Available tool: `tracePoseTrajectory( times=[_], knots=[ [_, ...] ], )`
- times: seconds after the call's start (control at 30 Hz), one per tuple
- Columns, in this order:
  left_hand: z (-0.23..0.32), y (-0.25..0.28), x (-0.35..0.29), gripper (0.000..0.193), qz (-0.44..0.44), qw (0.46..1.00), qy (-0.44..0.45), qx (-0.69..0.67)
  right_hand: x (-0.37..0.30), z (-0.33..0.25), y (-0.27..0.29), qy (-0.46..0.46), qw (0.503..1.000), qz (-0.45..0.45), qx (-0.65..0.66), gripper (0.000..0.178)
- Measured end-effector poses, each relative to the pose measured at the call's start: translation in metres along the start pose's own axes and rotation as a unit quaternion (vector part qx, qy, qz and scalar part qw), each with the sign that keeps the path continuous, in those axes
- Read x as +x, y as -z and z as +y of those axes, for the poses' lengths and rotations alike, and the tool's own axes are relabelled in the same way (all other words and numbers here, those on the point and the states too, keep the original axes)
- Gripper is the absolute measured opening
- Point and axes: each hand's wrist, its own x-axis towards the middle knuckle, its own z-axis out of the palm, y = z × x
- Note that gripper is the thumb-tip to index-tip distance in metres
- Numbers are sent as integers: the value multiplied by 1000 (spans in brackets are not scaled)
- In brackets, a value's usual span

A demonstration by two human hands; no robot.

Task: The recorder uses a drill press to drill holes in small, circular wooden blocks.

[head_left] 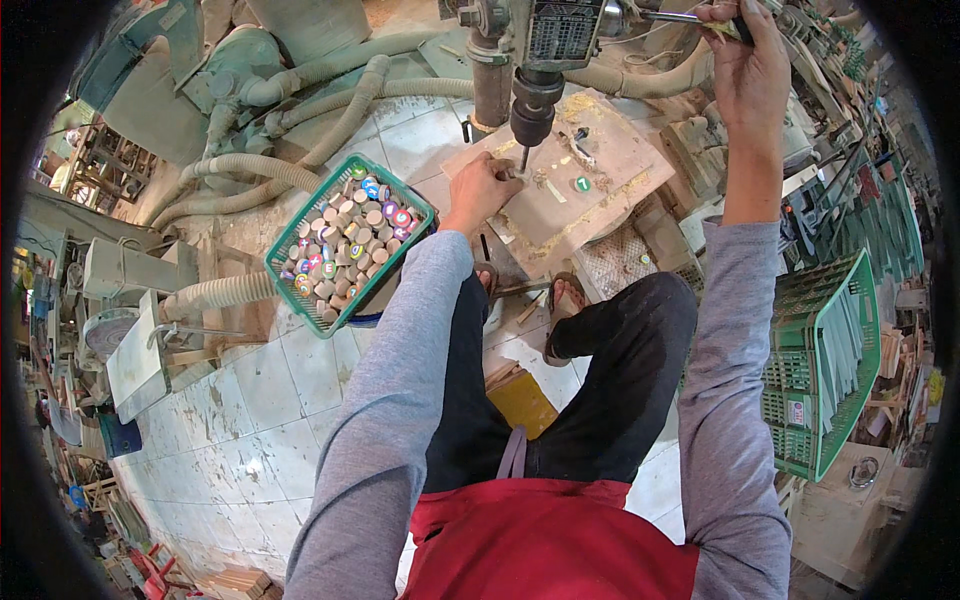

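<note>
A drill press with a dark chuck (pixel 534 108) and a thin drill bit (pixel 524 158) stands in front of me, over a dusty wooden board (pixel 615 165). My left hand (pixel 484 190) rests on the board's left side with its fingers pinched together right beside the bit. Whatever lies between those fingers is hidden. Raised at the upper right, my right hand (pixel 748 80) is closed round the feed lever (pixel 668 17) of the press, near its black end. One round green-topped piece (pixel 582 184) lies on the board, right of the bit.
A green plastic basket (pixel 290 297) full of round wooden pieces (pixel 350 235), some with coloured tops, stands left of my left forearm. Ribbed hoses (pixel 345 125) run behind it. At right is a green crate (pixel 822 440) of flat strips. A yellowish block (pixel 524 405) lies between my legs.
</note>
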Motion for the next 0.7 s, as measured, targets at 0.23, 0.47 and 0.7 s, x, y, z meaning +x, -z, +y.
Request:
tracePoseTrajectory(
  times=[0.23, 0.47, 0.7],
  knots=[
    [1, 0, 0, 40, 3, 1000, 0, -5, -8, 14, 17, 24, 1000, -9, 13, 26],
    [3, 2, -1, 35, -10, 1000, 15, -11, -25, 37, 49, 19, 994, -35, 104, 32],
    [2, 0, -1, 36, -5, 1000, 4, 3, -40, 38, 48, 15, 996, -13, 88, 38]
  ],
)
